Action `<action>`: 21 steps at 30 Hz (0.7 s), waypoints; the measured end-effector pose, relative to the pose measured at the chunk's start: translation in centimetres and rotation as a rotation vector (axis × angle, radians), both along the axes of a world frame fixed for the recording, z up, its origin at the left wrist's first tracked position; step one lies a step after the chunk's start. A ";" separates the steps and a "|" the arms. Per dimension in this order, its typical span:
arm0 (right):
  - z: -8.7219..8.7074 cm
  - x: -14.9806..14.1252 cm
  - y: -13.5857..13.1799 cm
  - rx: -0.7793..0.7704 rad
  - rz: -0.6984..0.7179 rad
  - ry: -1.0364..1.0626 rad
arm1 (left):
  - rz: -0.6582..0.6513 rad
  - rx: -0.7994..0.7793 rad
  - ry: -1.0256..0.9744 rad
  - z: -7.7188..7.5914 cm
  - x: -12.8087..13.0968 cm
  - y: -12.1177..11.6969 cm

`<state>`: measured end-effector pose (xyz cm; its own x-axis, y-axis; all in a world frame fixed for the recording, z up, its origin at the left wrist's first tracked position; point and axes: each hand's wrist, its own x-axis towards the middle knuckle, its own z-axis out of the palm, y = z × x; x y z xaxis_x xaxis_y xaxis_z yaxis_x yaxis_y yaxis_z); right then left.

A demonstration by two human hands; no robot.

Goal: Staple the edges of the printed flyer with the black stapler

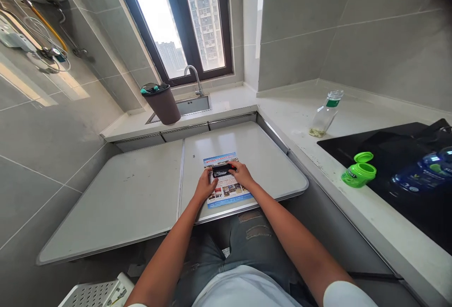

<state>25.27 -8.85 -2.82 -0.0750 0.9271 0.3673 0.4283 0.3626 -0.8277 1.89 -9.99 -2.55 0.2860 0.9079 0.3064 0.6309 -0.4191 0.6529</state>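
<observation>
A small black oblong object (221, 170) with a glossy strip lies over the upper part of a printed leaflet (231, 197). What kind of object it is cannot be made out. My left hand (205, 185) grips its left end, thumb toward the near side. At the other end my right hand (242, 174) holds it with closed fingers, and a small red spot shows by the fingertips. Blue bands, red lettering and small pictures cover the leaflet, which rests on a white folding table (148, 194). The object hides part of the leaflet.
A brown bin (163, 105) stands by the sink (194, 105) under the window. On the right counter (293, 109) are a clear glass bottle (325, 114), an open green tub (358, 175), a black cooktop (388, 208) and a blue bottle (422, 173). A white perforated stool (92, 294) is low at left.
</observation>
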 end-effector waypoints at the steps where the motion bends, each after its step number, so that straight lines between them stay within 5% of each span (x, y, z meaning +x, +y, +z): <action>1: -0.1 -0.3 0.1 -0.006 0.014 -0.001 | 0.004 0.005 -0.015 0.0 0.0 0.0; 13: -2.1 -0.5 2.4 -0.144 -0.079 0.001 | 0.030 0.003 -0.071 -0.3 -0.5 0.5; 21: -1.9 -0.8 2.5 -0.144 -0.031 -0.007 | 0.063 -0.131 -0.302 -1.5 -0.8 1.0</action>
